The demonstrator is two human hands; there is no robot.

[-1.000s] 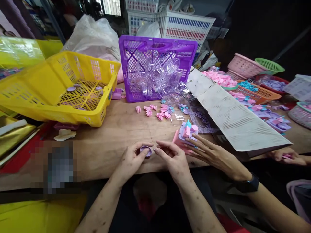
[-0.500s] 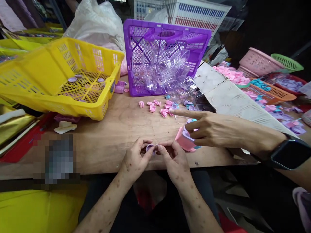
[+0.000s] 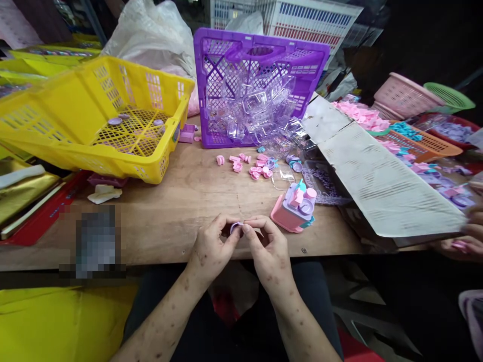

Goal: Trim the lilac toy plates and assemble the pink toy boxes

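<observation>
Both my hands meet at the front edge of the wooden table. A small round purple piece (image 3: pixel 235 228) is pinched between the thumb and fingers of my left hand (image 3: pixel 217 242). The fingertips of my right hand (image 3: pixel 266 245) are closed on the same piece at its right side. Right of my hands stands a pink and purple toy box (image 3: pixel 292 211) with small pink, teal and purple parts on top. Beyond my hands lie small pink pieces (image 3: pixel 237 163) and a clear plastic tray (image 3: pixel 284 176).
A yellow basket (image 3: pixel 151 173) stands at the left. Behind the table's middle, a purple crate (image 3: pixel 199 90) holds clear plastic shells. A cardboard flap (image 3: pixel 362 171) lies at the right, beside baskets of parts. Another person's hands (image 3: pixel 470 236) are at the far right edge.
The other person's pointing hand has drawn back to the far right, uncovering the toy box and clear tray. My hands have barely moved and still hold the purple piece.
</observation>
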